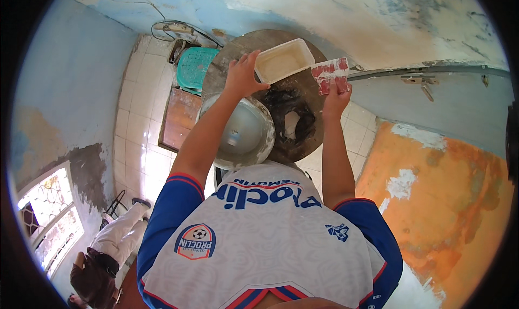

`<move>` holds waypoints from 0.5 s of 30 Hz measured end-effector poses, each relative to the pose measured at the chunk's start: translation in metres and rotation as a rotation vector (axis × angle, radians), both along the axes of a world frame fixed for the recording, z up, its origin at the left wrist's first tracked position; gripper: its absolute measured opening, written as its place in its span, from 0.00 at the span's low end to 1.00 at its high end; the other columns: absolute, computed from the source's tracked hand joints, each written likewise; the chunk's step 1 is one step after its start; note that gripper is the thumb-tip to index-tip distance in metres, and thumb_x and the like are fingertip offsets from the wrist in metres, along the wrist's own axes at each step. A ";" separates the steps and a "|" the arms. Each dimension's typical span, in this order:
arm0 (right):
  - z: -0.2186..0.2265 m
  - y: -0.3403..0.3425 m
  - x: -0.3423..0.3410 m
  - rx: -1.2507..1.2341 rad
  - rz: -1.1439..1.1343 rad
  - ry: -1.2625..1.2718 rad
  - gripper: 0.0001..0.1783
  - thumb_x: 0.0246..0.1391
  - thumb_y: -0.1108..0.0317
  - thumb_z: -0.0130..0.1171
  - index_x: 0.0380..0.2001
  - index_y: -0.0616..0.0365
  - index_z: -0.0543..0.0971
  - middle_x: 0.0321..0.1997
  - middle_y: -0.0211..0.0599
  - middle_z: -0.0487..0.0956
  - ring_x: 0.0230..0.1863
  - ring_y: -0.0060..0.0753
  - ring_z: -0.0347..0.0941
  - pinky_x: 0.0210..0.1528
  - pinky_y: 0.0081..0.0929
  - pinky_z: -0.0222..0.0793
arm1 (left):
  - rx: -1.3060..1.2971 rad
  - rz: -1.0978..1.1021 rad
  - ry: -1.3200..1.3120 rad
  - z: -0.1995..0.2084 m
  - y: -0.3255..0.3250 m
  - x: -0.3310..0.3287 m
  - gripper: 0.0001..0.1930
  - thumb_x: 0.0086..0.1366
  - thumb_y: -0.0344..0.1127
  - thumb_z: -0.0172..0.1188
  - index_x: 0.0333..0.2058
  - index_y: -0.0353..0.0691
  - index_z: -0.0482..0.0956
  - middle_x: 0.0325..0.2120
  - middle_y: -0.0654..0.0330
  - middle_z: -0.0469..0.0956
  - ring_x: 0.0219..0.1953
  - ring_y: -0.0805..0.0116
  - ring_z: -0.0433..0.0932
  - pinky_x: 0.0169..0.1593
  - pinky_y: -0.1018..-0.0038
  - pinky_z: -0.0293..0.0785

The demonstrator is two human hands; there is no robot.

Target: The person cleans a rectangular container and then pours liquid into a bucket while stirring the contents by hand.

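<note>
A cream rectangular plastic tray (285, 60) with pale residue inside sits on the far part of a round dark tabletop (230, 52). My left hand (243, 75) spans its left end, thumb at the near corner and fingers at the far one. In my right hand (337, 99) is a flat red putty spreader (330, 74) smeared with white, held by its near edge at the tray's right end. Nearer me on the tabletop are a large round grey bowl (246, 131) with whitish smears, under my left forearm, and a crumpled black plastic bag (278, 106) with a pale lump in it.
A green plastic stool (195, 68) and a brown wooden board (181, 117) stand left of the tabletop. A patchy blue-and-white wall (335, 17) rises beyond. At right is a grey door (454, 95) with a latch and an orange patched surface (443, 185). Another person (116, 244) is at lower left.
</note>
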State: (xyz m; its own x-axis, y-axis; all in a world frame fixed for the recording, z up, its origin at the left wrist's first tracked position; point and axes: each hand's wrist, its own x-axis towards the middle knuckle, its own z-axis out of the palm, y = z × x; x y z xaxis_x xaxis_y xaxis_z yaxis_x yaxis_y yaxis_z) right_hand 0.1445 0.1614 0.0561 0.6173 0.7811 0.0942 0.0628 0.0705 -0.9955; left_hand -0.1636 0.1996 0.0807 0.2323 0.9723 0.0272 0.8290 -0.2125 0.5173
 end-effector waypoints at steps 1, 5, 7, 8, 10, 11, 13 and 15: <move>-0.003 0.005 0.007 -0.013 0.038 0.045 0.11 0.66 0.73 0.62 0.48 0.62 0.75 0.40 0.33 0.81 0.34 0.22 0.77 0.35 0.24 0.76 | 0.000 -0.002 0.000 0.000 0.000 0.000 0.60 0.44 0.55 0.84 0.73 0.47 0.60 0.66 0.49 0.73 0.68 0.47 0.73 0.71 0.43 0.61; 0.007 0.017 0.025 -0.119 0.233 0.142 0.13 0.66 0.74 0.63 0.51 0.61 0.74 0.42 0.35 0.82 0.35 0.24 0.80 0.34 0.25 0.79 | -0.010 0.004 -0.002 -0.007 0.000 -0.004 0.59 0.44 0.55 0.84 0.72 0.48 0.59 0.65 0.50 0.74 0.67 0.46 0.73 0.71 0.42 0.61; 0.011 0.023 0.032 -0.166 0.283 0.137 0.14 0.66 0.74 0.65 0.51 0.61 0.74 0.43 0.35 0.83 0.34 0.26 0.81 0.34 0.26 0.80 | -0.005 0.005 -0.009 -0.007 -0.001 -0.004 0.59 0.45 0.55 0.84 0.72 0.48 0.59 0.66 0.50 0.74 0.67 0.46 0.73 0.70 0.42 0.61; 0.011 0.026 0.035 -0.175 0.276 0.129 0.14 0.66 0.73 0.65 0.51 0.61 0.75 0.43 0.35 0.84 0.34 0.25 0.81 0.33 0.26 0.80 | 0.002 0.004 -0.009 -0.007 -0.001 -0.004 0.59 0.45 0.55 0.84 0.72 0.48 0.59 0.65 0.50 0.74 0.67 0.46 0.73 0.70 0.42 0.62; 0.009 0.032 0.040 -0.204 0.290 0.103 0.14 0.66 0.72 0.66 0.51 0.60 0.76 0.44 0.35 0.84 0.35 0.25 0.82 0.33 0.25 0.80 | 0.017 0.005 -0.010 -0.007 -0.001 -0.004 0.59 0.44 0.55 0.84 0.72 0.47 0.59 0.65 0.49 0.74 0.67 0.46 0.74 0.70 0.42 0.62; 0.005 0.033 0.041 -0.225 0.307 0.084 0.13 0.66 0.72 0.67 0.50 0.60 0.77 0.44 0.35 0.85 0.35 0.24 0.82 0.34 0.25 0.80 | 0.021 0.002 -0.010 -0.007 0.000 -0.003 0.59 0.44 0.55 0.84 0.72 0.47 0.59 0.65 0.49 0.74 0.66 0.46 0.74 0.69 0.42 0.63; -0.002 0.034 0.045 -0.246 0.345 0.078 0.13 0.65 0.71 0.67 0.49 0.60 0.78 0.44 0.34 0.85 0.37 0.23 0.82 0.36 0.25 0.80 | 0.030 -0.003 -0.010 -0.006 0.001 -0.001 0.59 0.44 0.55 0.84 0.72 0.47 0.59 0.65 0.49 0.74 0.66 0.46 0.74 0.69 0.43 0.63; -0.003 0.035 0.033 -0.254 0.403 0.111 0.12 0.65 0.71 0.68 0.49 0.60 0.79 0.43 0.33 0.85 0.38 0.22 0.81 0.40 0.24 0.80 | 0.047 0.005 -0.028 -0.009 0.000 -0.004 0.60 0.44 0.55 0.84 0.72 0.46 0.60 0.64 0.49 0.75 0.66 0.46 0.74 0.69 0.44 0.63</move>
State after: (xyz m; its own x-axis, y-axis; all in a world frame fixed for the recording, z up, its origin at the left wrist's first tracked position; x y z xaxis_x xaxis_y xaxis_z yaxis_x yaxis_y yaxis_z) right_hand 0.1775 0.1961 0.0535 0.2570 0.9496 -0.1797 -0.0269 -0.1789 -0.9835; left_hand -0.1678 0.1992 0.0716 0.2263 0.9708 0.0795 0.8152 -0.2334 0.5301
